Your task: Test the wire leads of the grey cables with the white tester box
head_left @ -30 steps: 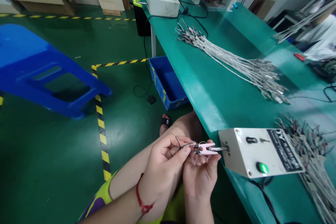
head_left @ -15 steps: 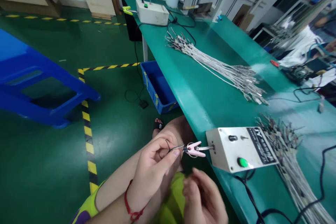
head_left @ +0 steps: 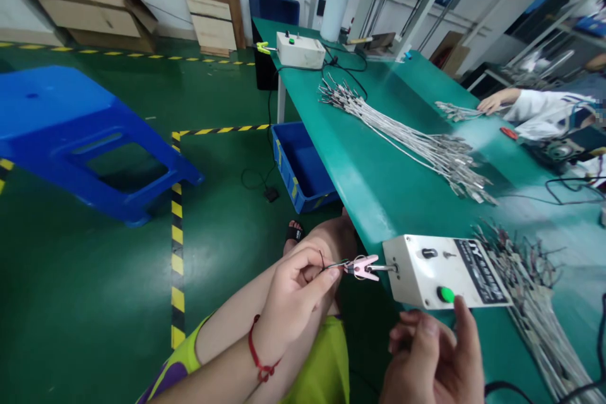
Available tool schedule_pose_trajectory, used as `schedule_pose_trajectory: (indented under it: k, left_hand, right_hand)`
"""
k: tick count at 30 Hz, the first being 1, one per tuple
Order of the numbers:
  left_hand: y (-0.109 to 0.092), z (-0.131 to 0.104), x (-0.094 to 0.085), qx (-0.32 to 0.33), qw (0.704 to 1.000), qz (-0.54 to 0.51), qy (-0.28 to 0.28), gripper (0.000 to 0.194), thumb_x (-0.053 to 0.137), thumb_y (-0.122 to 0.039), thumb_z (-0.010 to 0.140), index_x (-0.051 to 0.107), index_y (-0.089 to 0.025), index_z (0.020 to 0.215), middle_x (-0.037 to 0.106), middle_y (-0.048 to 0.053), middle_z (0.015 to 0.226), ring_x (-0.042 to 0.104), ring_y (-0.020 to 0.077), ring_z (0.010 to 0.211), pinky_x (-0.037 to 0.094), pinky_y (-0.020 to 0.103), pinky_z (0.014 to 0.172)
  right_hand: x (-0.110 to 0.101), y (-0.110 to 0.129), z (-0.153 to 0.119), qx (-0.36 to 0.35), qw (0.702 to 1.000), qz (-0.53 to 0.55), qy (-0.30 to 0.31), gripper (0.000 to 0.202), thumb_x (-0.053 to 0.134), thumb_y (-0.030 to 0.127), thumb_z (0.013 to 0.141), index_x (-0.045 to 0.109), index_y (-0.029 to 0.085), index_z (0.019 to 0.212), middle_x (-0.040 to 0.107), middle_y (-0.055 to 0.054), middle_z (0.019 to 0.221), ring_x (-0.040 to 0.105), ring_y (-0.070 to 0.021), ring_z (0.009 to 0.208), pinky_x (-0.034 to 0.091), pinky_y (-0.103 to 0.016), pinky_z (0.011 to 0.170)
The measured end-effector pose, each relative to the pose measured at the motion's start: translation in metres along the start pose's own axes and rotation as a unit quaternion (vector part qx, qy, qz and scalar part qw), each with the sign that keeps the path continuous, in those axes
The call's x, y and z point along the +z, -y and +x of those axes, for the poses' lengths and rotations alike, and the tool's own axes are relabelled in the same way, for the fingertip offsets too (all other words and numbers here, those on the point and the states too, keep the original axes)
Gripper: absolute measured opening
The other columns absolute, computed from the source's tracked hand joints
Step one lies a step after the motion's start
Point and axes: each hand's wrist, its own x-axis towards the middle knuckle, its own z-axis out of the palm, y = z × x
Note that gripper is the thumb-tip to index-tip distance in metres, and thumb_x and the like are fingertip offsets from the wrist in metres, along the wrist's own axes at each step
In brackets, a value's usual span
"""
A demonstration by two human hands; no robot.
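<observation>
Between thumb and fingers, my left hand [head_left: 296,284] pinches thin dark wires [head_left: 335,264]. Their far ends sit in a pink clip [head_left: 363,267] on the metal shaft of a white control box [head_left: 426,265]. The box lies at the edge of the green table [head_left: 360,170] and carries a green button [head_left: 445,294]. My right hand [head_left: 433,353] is just in front of the box, its index finger raised beside the button and the other fingers curled. Nothing shows in it. Whether that fingertip touches the button cannot be told.
Grey cable bundles lie on the table, one behind the box [head_left: 402,132] and one right of it [head_left: 534,297]. A blue bin [head_left: 307,170] stands below the table edge, a blue stool [head_left: 95,132] at left. Across the table, a person's hand [head_left: 497,101] touches cables.
My right hand has moved right and up to the box's button, its index finger now extended. My left hand still pinches the wires. Another person's hand has come into view on cables across the table.
</observation>
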Motion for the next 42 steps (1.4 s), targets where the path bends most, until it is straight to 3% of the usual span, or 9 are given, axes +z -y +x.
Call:
schedule_pose_trajectory:
  k: [7,12,15,18,21,26,31,37,42]
  left_hand:
    - [-0.002,0.001,-0.001,0.000,1.000,-0.002,-0.010,0.026,0.083,-0.029,0.090,0.066,-0.016,0.075,0.057,0.001,0.088,0.043,0.0071,0.055,0.027,0.019,0.040]
    - [0.003,-0.005,-0.012,-0.012,0.999,-0.042,-0.009,0.029,0.084,-0.032,0.090,0.064,-0.016,0.078,0.053,-0.001,0.084,0.040,0.0045,0.051,0.026,0.020,0.044]
    - [0.004,-0.011,-0.016,-0.012,0.998,-0.068,0.013,0.028,0.085,-0.031,0.090,0.064,-0.016,0.079,0.056,-0.001,0.085,0.040,0.0031,0.050,0.027,0.020,0.045]
    - [0.003,-0.016,-0.016,-0.009,0.995,-0.085,0.044,0.024,0.085,-0.027,0.090,0.066,-0.016,0.079,0.059,0.000,0.087,0.042,0.0038,0.052,0.031,0.020,0.046]
    - [0.003,-0.017,-0.017,-0.011,0.994,-0.079,0.072,0.018,0.084,-0.023,0.090,0.070,-0.017,0.082,0.062,0.001,0.084,0.049,0.0075,0.060,0.037,0.020,0.053]
    - [0.001,-0.016,-0.017,-0.028,0.992,-0.049,0.113,0.014,0.084,-0.023,0.090,0.074,-0.015,0.084,0.060,0.000,0.072,0.047,0.0077,0.056,0.035,0.020,0.052]
    - [-0.001,-0.016,-0.015,-0.032,0.990,-0.066,0.119,0.016,0.085,-0.022,0.089,0.074,-0.014,0.080,0.067,0.002,0.075,0.060,0.0108,0.064,0.048,0.021,0.061]
    - [0.000,-0.016,-0.015,-0.029,0.981,-0.113,0.155,0.008,0.084,-0.022,0.091,0.080,-0.015,0.089,0.073,0.004,0.076,0.065,0.0112,0.061,0.052,0.019,0.059]
    - [-0.006,-0.015,-0.016,-0.020,0.979,-0.082,0.185,0.011,0.081,-0.022,0.093,0.083,-0.013,0.088,0.077,0.008,0.079,0.073,0.0178,0.074,0.056,0.024,0.070]
  right_hand:
    - [0.004,0.005,0.006,0.009,0.999,-0.021,-0.031,0.055,0.075,0.037,0.097,0.065,0.017,0.147,0.072,-0.006,0.082,0.059,-0.0155,0.055,0.044,-0.027,0.044]
    - [0.010,-0.002,-0.016,0.006,0.997,0.061,-0.043,0.051,0.077,0.030,0.095,0.067,0.016,0.142,0.070,-0.004,0.078,0.056,-0.0138,0.054,0.041,-0.025,0.044]
    - [0.020,-0.008,-0.038,0.112,0.985,0.129,0.033,0.037,0.083,0.033,0.091,0.076,0.015,0.122,0.067,-0.001,0.069,0.051,-0.0110,0.048,0.037,-0.023,0.042]
    - [0.031,-0.010,-0.050,0.240,0.939,0.188,0.159,0.036,0.087,0.036,0.087,0.078,0.016,0.115,0.066,0.000,0.066,0.050,-0.0099,0.049,0.040,-0.022,0.045]
    - [0.037,-0.009,-0.049,0.299,0.911,0.230,0.169,0.027,0.089,0.037,0.085,0.079,0.019,0.103,0.065,0.001,0.065,0.047,-0.0074,0.050,0.038,-0.019,0.046]
    - [0.036,-0.007,-0.040,0.284,0.904,0.274,0.164,0.022,0.091,0.036,0.082,0.078,0.020,0.089,0.058,0.004,0.058,0.043,-0.0056,0.048,0.035,-0.016,0.045]
    - [0.035,-0.007,-0.038,0.273,0.903,0.287,0.166,0.022,0.090,0.036,0.084,0.076,0.020,0.091,0.057,0.005,0.062,0.045,-0.0059,0.050,0.037,-0.016,0.048]
    - [0.037,-0.003,-0.022,0.349,0.855,0.311,0.225,0.027,0.091,0.037,0.082,0.072,0.018,0.080,0.043,0.009,0.052,0.030,-0.0031,0.046,0.026,-0.014,0.044]
    - [0.037,-0.007,-0.020,0.333,0.892,0.234,0.197,0.030,0.094,0.039,0.079,0.078,0.016,0.089,0.066,-0.001,0.070,0.046,-0.0066,0.054,0.038,-0.019,0.050]
